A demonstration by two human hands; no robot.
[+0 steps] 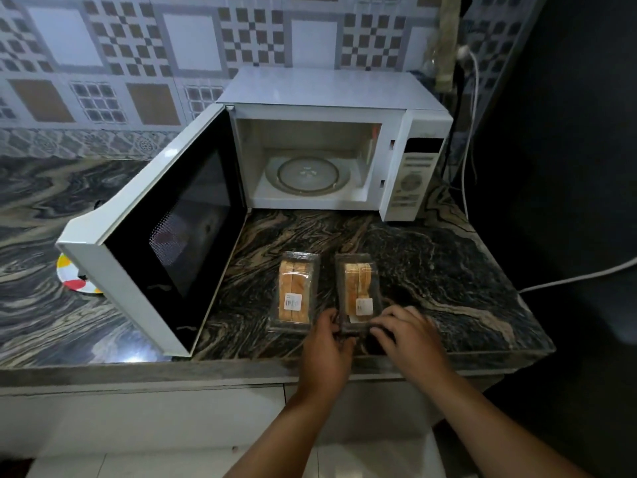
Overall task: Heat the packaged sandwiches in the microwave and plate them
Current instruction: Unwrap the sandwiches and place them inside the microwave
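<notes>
Two clear plastic sandwich packs lie side by side on the dark marble counter [431,257] in front of the white microwave [331,94]. The left pack [294,291] lies free. Both hands are at the near end of the right pack [358,288]: my left hand [325,350] has its fingers curled at the pack's left corner, and my right hand [410,339] has its fingers bent over the right corner. The microwave door [165,229] is swung wide open to the left. Inside, the glass turntable [312,174] is bare.
A white plate with red and yellow patches [74,277] lies on the counter, mostly hidden behind the open door. White cables [568,278] run along the right side by the dark wall. The counter's front edge is just below my hands.
</notes>
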